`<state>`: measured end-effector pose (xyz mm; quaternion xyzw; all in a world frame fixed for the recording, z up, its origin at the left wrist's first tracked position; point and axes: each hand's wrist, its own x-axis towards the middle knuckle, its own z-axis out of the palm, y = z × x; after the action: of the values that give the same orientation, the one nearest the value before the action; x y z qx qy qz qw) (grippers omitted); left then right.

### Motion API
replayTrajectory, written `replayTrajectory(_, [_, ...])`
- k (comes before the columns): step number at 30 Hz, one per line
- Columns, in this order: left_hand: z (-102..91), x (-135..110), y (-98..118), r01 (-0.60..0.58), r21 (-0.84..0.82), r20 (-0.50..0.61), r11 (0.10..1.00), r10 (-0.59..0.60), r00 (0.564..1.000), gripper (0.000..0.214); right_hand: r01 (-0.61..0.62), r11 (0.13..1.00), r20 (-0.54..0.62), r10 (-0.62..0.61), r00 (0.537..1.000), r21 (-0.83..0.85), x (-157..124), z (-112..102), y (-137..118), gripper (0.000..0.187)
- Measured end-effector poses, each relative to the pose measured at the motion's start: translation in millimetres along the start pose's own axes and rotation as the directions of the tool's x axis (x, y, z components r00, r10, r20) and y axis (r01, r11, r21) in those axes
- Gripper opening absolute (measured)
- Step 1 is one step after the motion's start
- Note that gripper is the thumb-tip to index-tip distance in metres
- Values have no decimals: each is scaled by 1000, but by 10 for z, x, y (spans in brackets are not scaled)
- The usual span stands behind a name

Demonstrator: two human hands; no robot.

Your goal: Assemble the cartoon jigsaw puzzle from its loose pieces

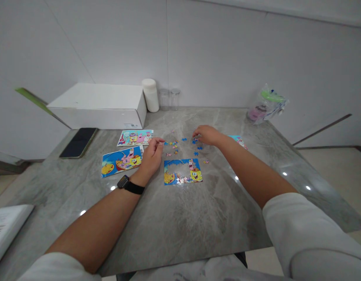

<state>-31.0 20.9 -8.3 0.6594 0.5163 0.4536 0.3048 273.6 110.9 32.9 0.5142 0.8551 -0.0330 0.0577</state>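
Grey stone-look desk (209, 218) carries a partly filled jigsaw (195, 175), open in its middle, set in front of the person with its long axis running side to side. Key relation: the jigsaw lies on the person's side of both sets of fingers, toward the right from the left hand (152, 156) and toward the left from the right hand (209, 135); the left hand is the nearer, just beside the jigsaw's left edge. Loose pieces (175, 147) are scattered beyond the far edge, with several blue pieces (196, 153) near the right hand. Left fingers: bent, thumb and forefinger close together, tips beside the loose pieces; whether a piece is pinched cannot be told. Right fingers: curled downward over a small cluster, contact and grip hidden. The blue picture card (122, 161) lies left of the jigsaw, its right end partly behind the left hand.
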Motion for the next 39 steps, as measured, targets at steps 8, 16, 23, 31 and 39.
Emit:
replayTrajectory(8, [10, -1, 29, 6, 3, 11, 1000, -6, 1000, 25, -69, 997, 147, 72, 987, -25, 173, -9, -29, 28])
replayTrajectory(16, [2, -5, 30, -7, -1, 19, 1000, 7, 1000, 25, -135, 991, 281, 132, 951, -7, 280, -91, -66, 25])
replayTrajectory(23, [8, 1, -10, -15, -11, 14, 1000, 16, 1000, 25, -155, 987, 224, 142, 964, 37, 241, -71, -47, 34])
replayTrajectory(31, [10, 21, -13, -6, 11, -19, 1000, 6, 1000, 23, -144, 989, 213, 145, 966, -23, 271, -88, -85, 28])
replayTrajectory(39, [32, 92, -174, -131, 231, -9, 964, 137, 991, 36, -147, 989, 202, 144, 969, -2, 331, -54, -62, 24])
